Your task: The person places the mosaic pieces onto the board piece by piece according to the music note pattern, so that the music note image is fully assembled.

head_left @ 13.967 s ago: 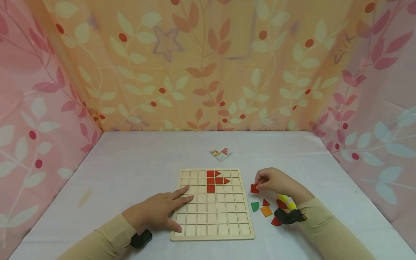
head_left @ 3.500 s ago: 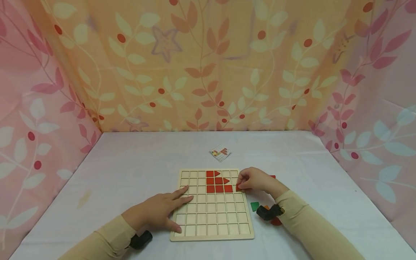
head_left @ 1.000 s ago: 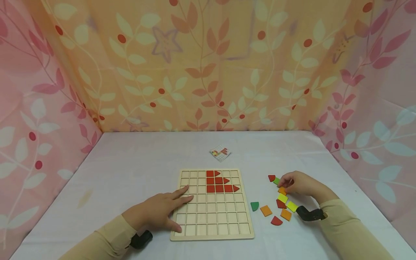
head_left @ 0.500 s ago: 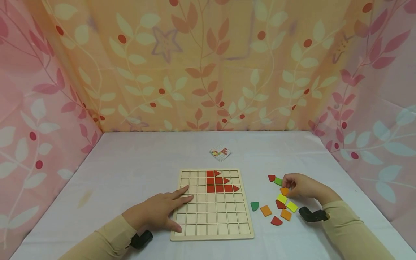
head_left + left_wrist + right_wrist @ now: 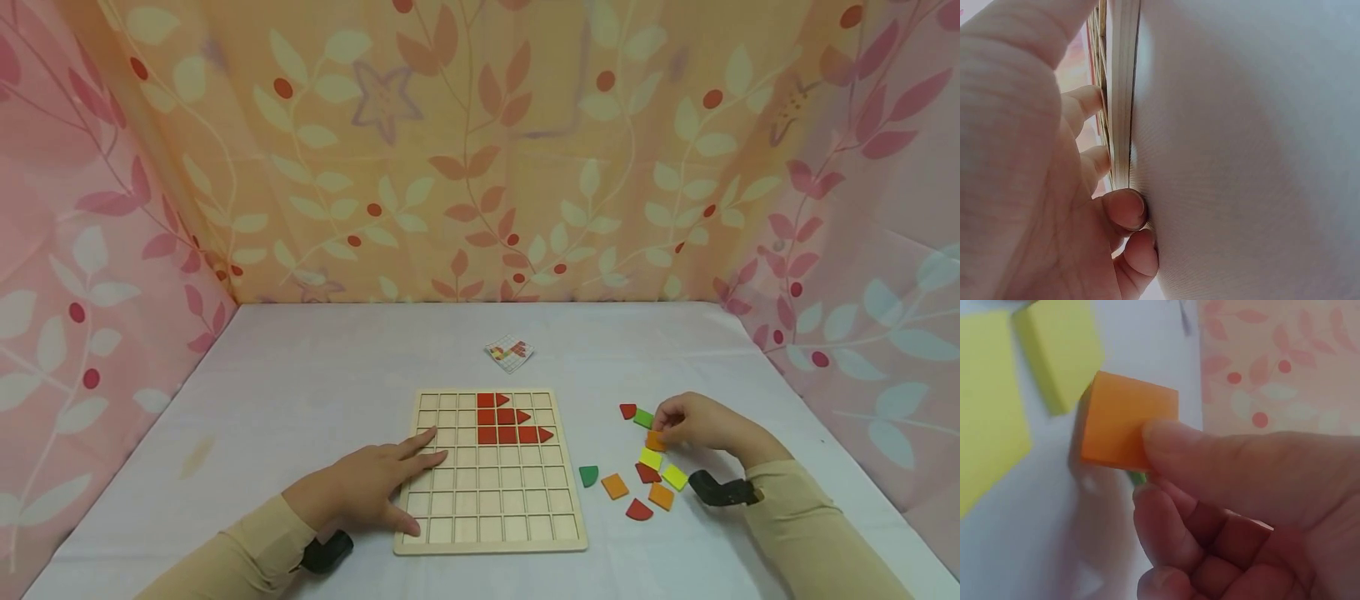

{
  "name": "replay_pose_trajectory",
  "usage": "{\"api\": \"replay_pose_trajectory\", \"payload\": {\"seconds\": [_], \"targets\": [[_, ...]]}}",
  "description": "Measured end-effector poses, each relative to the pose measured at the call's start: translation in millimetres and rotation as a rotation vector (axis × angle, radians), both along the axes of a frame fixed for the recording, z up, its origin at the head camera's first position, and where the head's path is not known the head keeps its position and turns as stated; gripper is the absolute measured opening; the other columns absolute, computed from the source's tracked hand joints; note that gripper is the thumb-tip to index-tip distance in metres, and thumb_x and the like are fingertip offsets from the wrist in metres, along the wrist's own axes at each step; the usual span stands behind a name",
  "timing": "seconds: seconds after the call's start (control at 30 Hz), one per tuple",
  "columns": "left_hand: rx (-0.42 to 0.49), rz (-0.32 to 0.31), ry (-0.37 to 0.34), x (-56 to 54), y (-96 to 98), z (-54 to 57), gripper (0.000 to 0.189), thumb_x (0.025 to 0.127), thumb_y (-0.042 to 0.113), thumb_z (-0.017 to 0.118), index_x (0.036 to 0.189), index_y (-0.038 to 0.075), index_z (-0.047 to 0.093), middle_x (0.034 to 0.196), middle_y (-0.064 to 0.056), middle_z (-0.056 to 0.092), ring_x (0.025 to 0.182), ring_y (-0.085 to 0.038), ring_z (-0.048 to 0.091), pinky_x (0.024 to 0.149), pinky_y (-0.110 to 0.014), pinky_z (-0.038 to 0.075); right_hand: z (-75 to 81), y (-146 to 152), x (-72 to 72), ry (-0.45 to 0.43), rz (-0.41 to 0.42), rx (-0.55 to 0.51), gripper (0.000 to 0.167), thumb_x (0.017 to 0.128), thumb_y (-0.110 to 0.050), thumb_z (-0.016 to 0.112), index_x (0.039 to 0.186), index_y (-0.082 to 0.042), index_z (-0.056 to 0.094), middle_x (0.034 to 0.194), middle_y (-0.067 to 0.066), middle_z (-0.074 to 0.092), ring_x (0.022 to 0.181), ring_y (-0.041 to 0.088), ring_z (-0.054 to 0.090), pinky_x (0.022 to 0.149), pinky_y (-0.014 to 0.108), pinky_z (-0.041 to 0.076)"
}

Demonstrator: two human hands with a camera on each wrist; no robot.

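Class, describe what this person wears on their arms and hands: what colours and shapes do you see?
The left hand and right hand are bare, without gloves. The left sleeve and right sleeve are long, plain and tan. At each cuff sits a rounded black device; the right one looks bent.

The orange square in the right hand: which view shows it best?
Right wrist: the orange square appears large, only partly covered by the thumb. Head shows it small; left wrist does not show it.
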State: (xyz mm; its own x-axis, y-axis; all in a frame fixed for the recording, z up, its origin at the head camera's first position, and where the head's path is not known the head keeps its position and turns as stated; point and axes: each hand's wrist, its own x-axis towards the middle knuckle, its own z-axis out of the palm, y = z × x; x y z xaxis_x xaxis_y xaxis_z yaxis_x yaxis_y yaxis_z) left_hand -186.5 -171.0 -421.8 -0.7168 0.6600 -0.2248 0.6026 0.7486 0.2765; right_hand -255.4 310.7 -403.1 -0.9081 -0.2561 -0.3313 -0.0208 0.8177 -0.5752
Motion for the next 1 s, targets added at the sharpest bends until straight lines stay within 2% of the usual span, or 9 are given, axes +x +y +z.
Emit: {"api": "replay_pose_trajectory", "payload": {"seconds": [0.3,0.6,0.87,1.0], "targets": [[0.003,-0.003,-0.006,-0.1,0.2,0.8,0.095,0.066,0.075,0.050,0.146,0.035,0.019,0.154,0.003,0.004,0.129,-0.030,0.035,0.097,-0.051,0.033,11.8,-33,-7.8,0.047,0.099,-0.103,0.008,0.081,-0.012,0.068,0.081,-0.008,0.061,0.073,0.004,0.055,0.070,0.020,0.048,0.061,0.031,0.041],[0.000,-0.010,-0.005,-1.1,0.2,-1.1,0.094,0.067,0.076,0.049,0.146,0.035,0.018,0.154,0.003,0.003,0.129,-0.030,0.035,0.097,-0.050,0.034,11.6,-92,-11.0,0.055,0.124,-0.155,0.006,0.080,-0.012,0.068,0.078,-0.010,0.063,0.071,0.002,0.059,0.065,0.020,0.051,0.059,0.033,0.044],[0.005,-0.011,0.007,-1.6,-0.2,-1.1,0.094,0.067,0.076,0.050,0.146,0.035,0.019,0.154,0.003,0.005,0.128,-0.030,0.036,0.097,-0.050,0.034,8.8,-148,-0.6,0.111,0.321,-0.195,0.008,0.081,-0.010,0.068,0.077,-0.012,0.062,0.070,-0.003,0.055,0.068,0.015,0.049,0.061,0.029,0.042],[0.009,-0.007,0.000,-1.4,-0.2,-0.5,0.094,0.067,0.076,0.050,0.145,0.035,0.019,0.154,0.003,0.005,0.128,-0.029,0.036,0.097,-0.050,0.034,7.0,-170,2.8,0.135,0.368,-0.219,0.009,0.081,-0.012,0.069,0.075,-0.014,0.062,0.070,-0.005,0.055,0.069,0.012,0.049,0.064,0.028,0.043]]}}
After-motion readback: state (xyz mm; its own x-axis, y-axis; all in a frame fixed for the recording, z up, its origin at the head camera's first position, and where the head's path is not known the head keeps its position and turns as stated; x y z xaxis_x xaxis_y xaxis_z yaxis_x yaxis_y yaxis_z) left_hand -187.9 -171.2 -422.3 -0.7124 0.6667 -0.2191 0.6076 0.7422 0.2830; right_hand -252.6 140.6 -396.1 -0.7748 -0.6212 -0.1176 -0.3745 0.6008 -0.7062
